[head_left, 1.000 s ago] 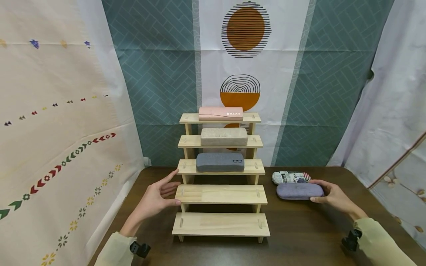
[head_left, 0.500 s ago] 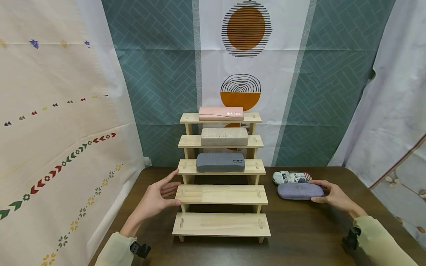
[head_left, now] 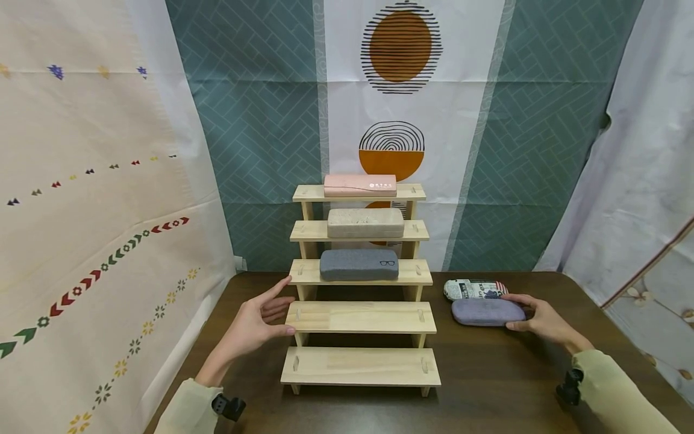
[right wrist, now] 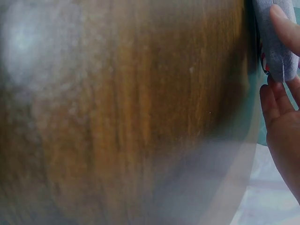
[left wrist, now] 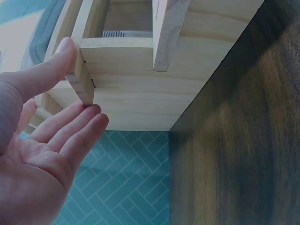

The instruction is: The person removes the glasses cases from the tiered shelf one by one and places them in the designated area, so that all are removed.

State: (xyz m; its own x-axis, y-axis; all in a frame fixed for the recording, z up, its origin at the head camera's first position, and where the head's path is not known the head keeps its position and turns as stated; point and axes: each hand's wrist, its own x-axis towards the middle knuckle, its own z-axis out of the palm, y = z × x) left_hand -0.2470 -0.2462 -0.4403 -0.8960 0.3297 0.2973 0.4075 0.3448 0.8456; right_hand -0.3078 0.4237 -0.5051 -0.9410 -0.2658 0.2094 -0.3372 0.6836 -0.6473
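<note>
My left hand (head_left: 248, 328) holds the left end of the second-lowest board of a pale wooden step rack (head_left: 360, 317). In the left wrist view the thumb lies on one face of that board (left wrist: 80, 84) and fingertips touch its lower edge. At the right, my right hand (head_left: 547, 325) pinches the right end of a purple-grey glasses case (head_left: 487, 312) between thumb and fingers. The right wrist view shows the end of this glasses case (right wrist: 276, 44) at the upper right corner. Directly behind it lies a newsprint-patterned glasses case (head_left: 468, 289), partly hidden.
The rack's upper steps bear a pink glasses case (head_left: 352, 185), a beige speckled one (head_left: 365, 223) and a blue-grey one (head_left: 358, 265). All stand on a dark brown table (head_left: 488, 386). Fabric (head_left: 260, 150) hangs behind and at both sides.
My right hand and forearm have shifted very slightly to the left. The purple-grey case has barely moved, its right end a touch further left. My left hand has stayed still.
</note>
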